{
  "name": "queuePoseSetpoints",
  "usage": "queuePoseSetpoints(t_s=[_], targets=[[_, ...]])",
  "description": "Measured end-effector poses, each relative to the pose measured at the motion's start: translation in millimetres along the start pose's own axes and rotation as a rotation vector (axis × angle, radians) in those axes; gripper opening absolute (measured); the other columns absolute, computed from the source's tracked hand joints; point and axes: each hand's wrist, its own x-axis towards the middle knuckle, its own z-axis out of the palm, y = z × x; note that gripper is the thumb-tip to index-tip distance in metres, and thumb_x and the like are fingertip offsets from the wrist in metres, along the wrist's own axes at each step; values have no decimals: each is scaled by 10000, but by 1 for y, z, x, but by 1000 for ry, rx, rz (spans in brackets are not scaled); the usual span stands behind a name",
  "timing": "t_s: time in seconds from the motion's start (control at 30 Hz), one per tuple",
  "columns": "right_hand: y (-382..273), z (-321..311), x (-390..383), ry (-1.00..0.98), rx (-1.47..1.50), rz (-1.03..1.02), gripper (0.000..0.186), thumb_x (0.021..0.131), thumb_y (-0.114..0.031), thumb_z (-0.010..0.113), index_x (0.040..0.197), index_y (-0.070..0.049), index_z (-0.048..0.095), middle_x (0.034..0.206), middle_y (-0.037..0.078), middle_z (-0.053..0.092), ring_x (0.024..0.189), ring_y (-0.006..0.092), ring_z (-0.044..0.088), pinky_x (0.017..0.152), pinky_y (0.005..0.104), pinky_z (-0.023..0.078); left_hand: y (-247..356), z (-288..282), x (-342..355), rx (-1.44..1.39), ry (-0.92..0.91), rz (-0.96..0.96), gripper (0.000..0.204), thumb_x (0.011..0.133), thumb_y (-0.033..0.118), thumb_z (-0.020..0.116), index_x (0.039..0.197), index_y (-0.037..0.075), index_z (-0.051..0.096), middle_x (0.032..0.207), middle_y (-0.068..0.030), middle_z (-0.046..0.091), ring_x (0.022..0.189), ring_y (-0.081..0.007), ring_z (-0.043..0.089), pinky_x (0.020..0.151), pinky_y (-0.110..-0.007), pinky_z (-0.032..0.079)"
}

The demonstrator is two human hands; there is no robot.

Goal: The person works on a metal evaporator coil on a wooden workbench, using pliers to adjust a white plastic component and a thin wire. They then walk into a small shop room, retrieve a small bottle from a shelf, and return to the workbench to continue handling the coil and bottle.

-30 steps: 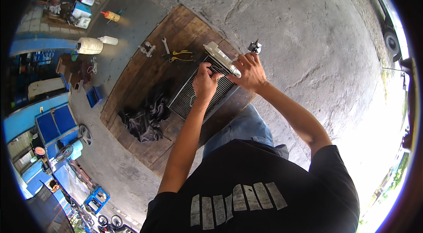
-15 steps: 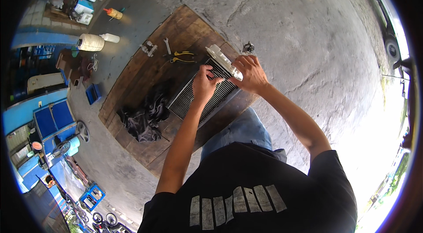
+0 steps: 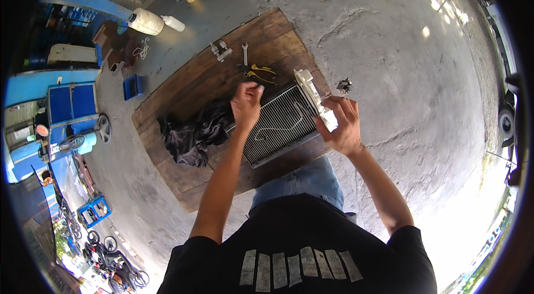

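A radiator point(image 3: 272, 141) with a dark finned core lies flat near the front edge of the wooden table. Along its right end runs a white plastic tank point(image 3: 309, 85). My right hand point(image 3: 344, 127) grips the near end of that tank, thumb on one side and fingers on the other. A thin pale string point(image 3: 283, 129) lies loosely in bends over the fins. Above the radiator's left part is my left hand point(image 3: 246, 107), closed with the fingertips curled toward the thumb. It is slightly blurred, and I cannot make out what, if anything, is in it.
Beyond the radiator lie yellow-handled pliers point(image 3: 261, 74), a wrench point(image 3: 245, 53) and a small metal fitting point(image 3: 221, 51). A dark crumpled cloth point(image 3: 192, 135) is at the left. A large string spool point(image 3: 146, 21) and a white bottle point(image 3: 173, 23) stand past the table's far-left edge.
My left hand has moved left, away from the white tank, uncovering the string on the fins. My right hand stays at the tank's near end. The whole view has shifted.
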Motion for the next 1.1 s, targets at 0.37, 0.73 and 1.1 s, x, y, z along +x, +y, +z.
queuePoseSetpoints(t_s=[0.37, 0.73, 1.1], targets=[[-214, -129, 86, 464, 510, -294, 303, 474, -124, 747, 597, -96, 471, 731, 25, 603, 688, 220, 609, 529, 339, 534, -68, -74, 31, 902, -133, -145, 446, 835, 360, 851, 1186, 155, 666, 1216, -83, 681, 1203, -319, 617, 1040, -486, 460], [-236, -125, 116, 296, 509, -340, 277, 560, -121, 765, 695, -78, 528, 743, 29, 596, 669, 225, 627, 510, 351, 531, -81, -158, 4, 827, 184, -94, 402, 806, 239, 852, 1147, 132, 668, 1128, -131, 670, 1104, -377, 635, 922, -470, 508], [-213, -20, 82, -336, 541, -386, 207, 760, -119, 767, 852, -51, 594, 768, 48, 604, 619, 216, 647, 502, 359, 527, -53, -78, 14, 382, -403, 57, 209, 831, 18, 769, 1006, 103, 693, 954, -77, 714, 892, -265, 730, 759, -392, 567]])
